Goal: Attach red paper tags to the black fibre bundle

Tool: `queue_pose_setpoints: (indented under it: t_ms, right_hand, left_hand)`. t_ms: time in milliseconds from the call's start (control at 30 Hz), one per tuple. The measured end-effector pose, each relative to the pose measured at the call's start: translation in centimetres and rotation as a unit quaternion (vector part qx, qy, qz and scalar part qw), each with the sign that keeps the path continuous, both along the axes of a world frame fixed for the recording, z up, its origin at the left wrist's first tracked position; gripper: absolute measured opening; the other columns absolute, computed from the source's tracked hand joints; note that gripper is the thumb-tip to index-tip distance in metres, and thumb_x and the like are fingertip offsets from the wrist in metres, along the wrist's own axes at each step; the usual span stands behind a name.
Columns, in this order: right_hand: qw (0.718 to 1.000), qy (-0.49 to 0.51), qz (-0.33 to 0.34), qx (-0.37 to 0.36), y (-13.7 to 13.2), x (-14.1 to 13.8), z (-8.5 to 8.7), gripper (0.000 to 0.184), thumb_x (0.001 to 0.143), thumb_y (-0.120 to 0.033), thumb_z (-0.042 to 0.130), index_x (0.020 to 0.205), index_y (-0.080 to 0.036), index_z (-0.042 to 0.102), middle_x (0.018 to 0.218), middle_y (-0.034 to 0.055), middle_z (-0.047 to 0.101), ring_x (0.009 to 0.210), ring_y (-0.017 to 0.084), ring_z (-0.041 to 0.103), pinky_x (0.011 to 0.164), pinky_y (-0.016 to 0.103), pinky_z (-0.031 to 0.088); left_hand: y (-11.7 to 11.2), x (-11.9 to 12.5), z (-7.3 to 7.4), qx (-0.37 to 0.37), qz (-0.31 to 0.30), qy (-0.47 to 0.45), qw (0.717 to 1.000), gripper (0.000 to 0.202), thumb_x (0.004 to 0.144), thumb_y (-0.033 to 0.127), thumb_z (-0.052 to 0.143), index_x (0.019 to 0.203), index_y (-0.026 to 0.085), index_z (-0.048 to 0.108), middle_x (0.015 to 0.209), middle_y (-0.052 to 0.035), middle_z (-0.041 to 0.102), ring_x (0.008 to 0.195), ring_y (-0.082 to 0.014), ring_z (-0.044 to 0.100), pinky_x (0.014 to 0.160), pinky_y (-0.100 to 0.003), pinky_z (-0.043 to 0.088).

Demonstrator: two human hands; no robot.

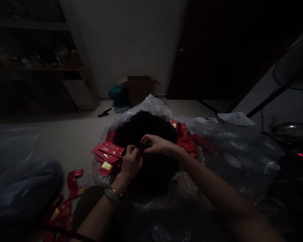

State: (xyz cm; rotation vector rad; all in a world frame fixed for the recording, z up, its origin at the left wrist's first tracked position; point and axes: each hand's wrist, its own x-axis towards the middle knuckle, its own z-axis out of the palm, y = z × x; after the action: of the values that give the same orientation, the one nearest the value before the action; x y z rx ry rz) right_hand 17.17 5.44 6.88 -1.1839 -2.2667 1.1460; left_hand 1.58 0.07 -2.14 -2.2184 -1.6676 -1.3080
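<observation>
A heap of dark, loose, leaf-like bits, resembling dried tea leaves (146, 126), fills a clear plastic bag (151, 102) in front of me. Over its middle, my left hand (131, 163) is closed, fingers curled and knuckles up. My right hand (156, 144) meets it from the right, thumb and fingers pinched together. Whatever lies between the fingertips is too dark to make out. Red packets (109, 149) with gold print lie on the left side of the heap, close to my left hand. More red packets (184, 134) rest along its right side.
Loose red packets (74, 181) are scattered on the floor at left, near a plastic-covered bundle (27, 188). An open cardboard box (141, 90) and a teal bag (118, 95) stand by the wall. Clear plastic (232, 148) and papers (236, 118) lie at right. The room is dim.
</observation>
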Motion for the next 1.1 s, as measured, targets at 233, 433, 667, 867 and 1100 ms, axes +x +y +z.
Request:
queue_pose_setpoints:
  t_ms: [233,433,667,867,1100]
  right_hand:
    - [0.984,-0.136,0.047,0.102,-1.0,-0.7,0.8,0.020,0.071,-0.007,0.060,0.087,-0.017,0.066,0.083,0.0008,0.068,0.077,0.013,0.061,0.064,0.020,0.041]
    - [0.948,-0.240,-0.007,0.208,-1.1,-1.8,0.9,0.024,0.071,-0.009,0.061,0.093,-0.018,0.064,0.100,0.0057,0.065,0.082,0.017,0.061,0.060,0.023,0.036]
    - [0.972,-0.169,0.000,0.166,-1.7,-0.8,2.3,0.022,0.081,-0.012,0.052,0.100,-0.017,0.063,0.090,0.0031,0.068,0.080,0.014,0.060,0.066,0.022,0.038]
    - [0.941,-0.275,0.077,0.183,-3.1,-0.3,2.7,0.019,0.083,-0.024,0.051,0.090,-0.016,0.067,0.088,0.0108,0.066,0.093,0.024,0.053,0.073,0.030,0.037]
    - [0.918,-0.341,0.086,0.185,-3.6,-1.3,2.4,0.019,0.077,-0.028,0.061,0.092,-0.017,0.067,0.097,0.0117,0.067,0.104,0.031,0.047,0.082,0.040,0.033]
  left_hand:
    - [-0.6,0.3,0.6,-0.020,-0.045,-0.031,0.998,0.010,0.067,0.011,0.053,0.073,0.019,0.053,0.091,-0.0052,0.049,0.074,-0.0147,0.055,0.060,-0.026,0.050]
    - [-0.5,0.2,0.7,0.007,-0.078,-0.070,0.994,0.010,0.069,0.009,0.055,0.073,0.018,0.054,0.090,-0.0040,0.048,0.078,-0.0149,0.055,0.066,-0.026,0.050]
    - [-0.3,0.4,0.2,0.003,-0.092,-0.108,0.990,0.012,0.077,0.007,0.051,0.078,0.018,0.054,0.091,-0.0040,0.049,0.080,-0.0151,0.056,0.070,-0.028,0.051]
    - [-0.7,0.8,-0.3,-0.034,-0.064,-0.114,0.991,0.016,0.080,0.004,0.045,0.078,0.017,0.054,0.094,-0.0057,0.049,0.080,-0.0153,0.056,0.070,-0.030,0.051]
    - [-1.2,1.2,-0.7,-0.014,-0.045,-0.107,0.993,0.011,0.086,0.016,0.047,0.078,0.018,0.052,0.097,-0.0057,0.049,0.083,-0.0158,0.057,0.072,-0.031,0.052]
